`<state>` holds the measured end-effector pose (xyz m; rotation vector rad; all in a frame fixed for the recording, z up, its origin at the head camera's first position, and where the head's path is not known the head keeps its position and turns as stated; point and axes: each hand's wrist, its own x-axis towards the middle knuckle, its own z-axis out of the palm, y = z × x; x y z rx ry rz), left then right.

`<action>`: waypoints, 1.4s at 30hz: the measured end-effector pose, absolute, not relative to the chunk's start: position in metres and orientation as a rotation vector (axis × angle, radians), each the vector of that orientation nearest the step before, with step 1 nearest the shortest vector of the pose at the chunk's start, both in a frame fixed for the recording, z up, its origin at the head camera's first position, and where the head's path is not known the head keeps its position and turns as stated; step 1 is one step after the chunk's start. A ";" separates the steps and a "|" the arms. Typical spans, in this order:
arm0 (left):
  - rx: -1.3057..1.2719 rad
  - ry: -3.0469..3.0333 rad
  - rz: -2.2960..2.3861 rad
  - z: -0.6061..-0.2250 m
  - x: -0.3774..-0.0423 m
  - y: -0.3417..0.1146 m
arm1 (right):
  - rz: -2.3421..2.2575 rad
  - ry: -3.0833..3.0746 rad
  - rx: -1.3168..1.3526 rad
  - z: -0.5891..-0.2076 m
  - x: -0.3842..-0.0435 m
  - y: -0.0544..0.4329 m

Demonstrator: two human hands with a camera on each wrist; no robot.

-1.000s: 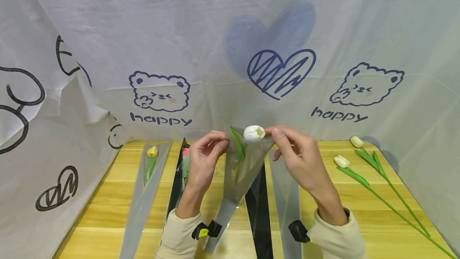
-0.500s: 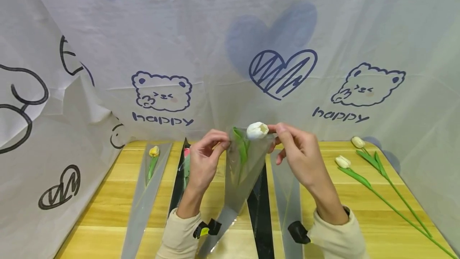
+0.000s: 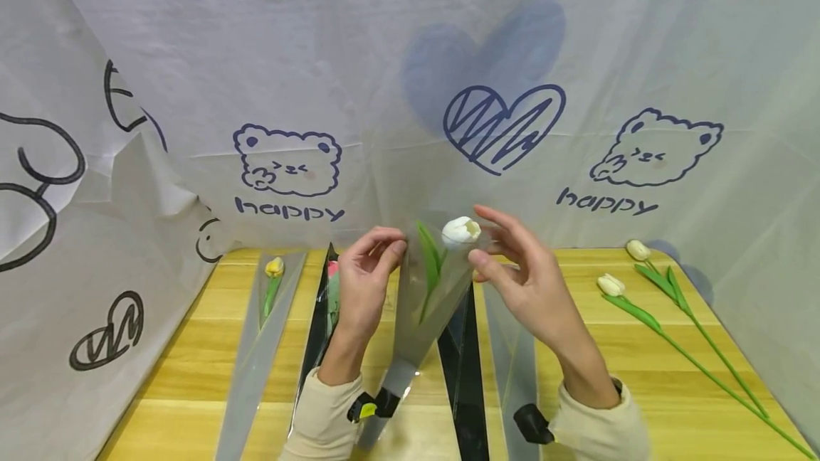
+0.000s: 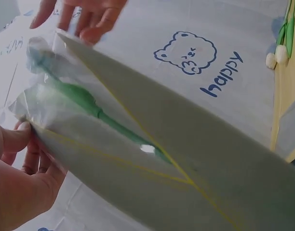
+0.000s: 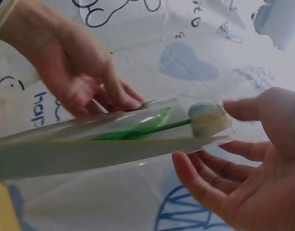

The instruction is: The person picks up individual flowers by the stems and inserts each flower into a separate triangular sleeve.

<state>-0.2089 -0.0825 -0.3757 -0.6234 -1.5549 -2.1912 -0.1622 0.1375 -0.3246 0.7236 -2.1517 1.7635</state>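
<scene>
My left hand (image 3: 364, 272) pinches the upper left edge of a grey flower sleeve (image 3: 416, 336) with a clear front, held tilted above the table. Inside it stands a white tulip (image 3: 461, 230), its bloom at the mouth and its green leaf and stem showing through the film. My right hand (image 3: 532, 283) is at the right of the mouth with thumb and fingers spread apart. In the right wrist view its thumb is beside the bloom (image 5: 205, 120) and its fingers lie below the sleeve; whether any touch cannot be told. The left wrist view shows the sleeve's yellow-lined front (image 4: 138, 168).
On the wooden table (image 3: 179, 375), a grey sleeve with a yellow tulip (image 3: 274, 269) and a dark sleeve with a pink flower (image 3: 332, 272) lie left. A black sleeve (image 3: 464, 390) and a grey one (image 3: 512, 361) lie centre-right. Two white tulips (image 3: 611, 286) lie right.
My right hand has let go of the sleeve's right edge, its fingers spreading apart. The left hand keeps its pinch, while the sleeve and tulip have shifted only slightly.
</scene>
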 end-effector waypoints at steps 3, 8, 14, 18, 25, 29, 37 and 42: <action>-0.560 -1.508 -2.286 -0.375 -0.209 -0.081 | 1.883 -2.083 0.656 -0.342 -0.162 0.133; -0.475 -1.441 -2.381 -0.374 -0.211 -0.079 | 1.946 -2.084 0.507 -0.371 -0.168 0.120; -0.474 -1.512 -2.278 -0.370 -0.215 -0.079 | 1.738 -2.080 0.491 -0.377 -0.175 0.115; -0.500 -1.520 -2.205 -0.363 -0.215 -0.082 | 1.655 -2.026 0.474 -0.367 -0.178 0.115; -0.524 -1.508 -2.282 -0.360 -0.215 -0.086 | 1.738 -1.950 0.417 -0.358 -0.182 0.108; -0.607 -1.772 -2.346 -0.378 -0.213 -0.093 | 1.804 -1.890 0.386 -0.362 -0.185 0.107; -0.774 -2.207 -2.234 -0.408 -0.214 -0.079 | 1.900 -1.810 0.273 -0.376 -0.196 0.116; -0.638 -2.236 -2.208 -0.412 -0.215 -0.080 | 1.961 -1.860 0.286 -0.379 -0.198 0.129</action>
